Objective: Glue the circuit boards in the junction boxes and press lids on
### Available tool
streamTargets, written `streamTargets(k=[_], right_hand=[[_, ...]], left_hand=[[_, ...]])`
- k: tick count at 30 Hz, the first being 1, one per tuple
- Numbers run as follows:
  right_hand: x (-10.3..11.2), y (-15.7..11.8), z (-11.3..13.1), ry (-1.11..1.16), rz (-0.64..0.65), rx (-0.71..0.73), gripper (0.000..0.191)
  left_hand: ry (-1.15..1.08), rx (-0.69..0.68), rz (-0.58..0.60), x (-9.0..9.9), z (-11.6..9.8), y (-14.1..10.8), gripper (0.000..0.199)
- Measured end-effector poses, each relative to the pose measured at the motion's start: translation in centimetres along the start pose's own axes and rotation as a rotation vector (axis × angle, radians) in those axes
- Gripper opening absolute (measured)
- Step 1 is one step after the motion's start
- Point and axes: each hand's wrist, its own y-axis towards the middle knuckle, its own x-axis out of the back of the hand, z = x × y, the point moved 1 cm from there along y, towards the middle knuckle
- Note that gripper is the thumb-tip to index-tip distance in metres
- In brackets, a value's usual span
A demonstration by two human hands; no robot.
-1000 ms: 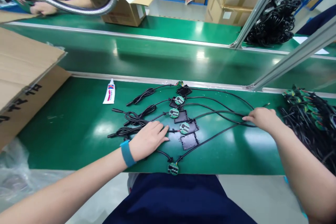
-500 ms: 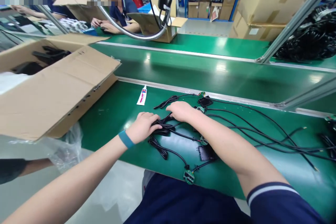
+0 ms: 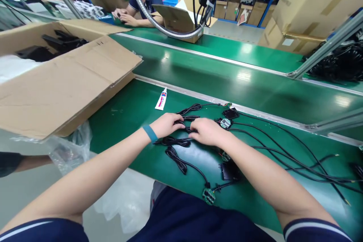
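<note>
My left hand (image 3: 167,124), with a teal band at the wrist, has its thumb and fingers closed on a coiled black cable. Just right of it, my right hand (image 3: 208,131) curls its fingers at the same cable, their tips partly hidden. Other bundled cables lie around: one behind the hands (image 3: 194,108), another just in front (image 3: 176,142) and a third nearer me (image 3: 180,160). Green round circuit boards end these cables, one (image 3: 226,123) beyond my right wrist and one (image 3: 209,196) near the bench edge. Black plastic housings (image 3: 230,171) lie beside them.
A white glue tube (image 3: 161,99) lies behind my left hand. A large open carton (image 3: 65,87) with black parts stands left. Long cable tails (image 3: 283,147) spread rightward. A metal rail (image 3: 198,94) borders the green bench. Co-workers (image 3: 126,17) sit across; a sleeved arm (image 3: 28,162) shows at left.
My view has shifted, moving the scene rightward. My hands have drawn slightly apart at the cables, and the bundles now lie more separated, with one bundle clear in front of my hands.
</note>
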Motion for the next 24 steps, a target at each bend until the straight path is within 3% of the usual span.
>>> streamTargets(k=[3, 6, 10, 13, 15, 20, 24], right_hand=[[-0.6, -1.3, 1.5, -0.108, 0.124, 0.070, 0.017], [-1.3, -1.8, 1.3, -0.119, 0.126, 0.090, 0.017], [-1.0, -2.1, -1.0, 0.192, -0.107, 0.092, 0.015], [-0.5, -1.7, -2.9, 0.364, -0.285, -0.007, 0.013], [-0.5, -1.0, -3.5, 0.354, -0.303, -0.101, 0.014], [-1.6, 1.3, -4.0, 0.157, -0.150, -0.344, 0.025], [-2.0, 2.6, -4.2, 0.160, -0.116, -0.467, 0.023]], left_hand=[[-0.144, 0.020, 0.079, 0.1, 0.5, 0.0, 0.037], [-0.260, 0.079, 0.211, 0.2, 0.8, -1.0, 0.049], [-0.621, 0.312, 0.233, 0.1, 1.8, -2.2, 0.080], [-0.914, 0.458, 0.143, -0.2, 2.2, -3.1, 0.095], [-0.974, 0.485, 0.073, -0.4, 1.7, -3.8, 0.095], [-0.595, 0.514, -0.016, -0.8, -0.3, -5.6, 0.094], [-0.230, 0.543, -0.004, -1.2, -1.0, -6.8, 0.061]])
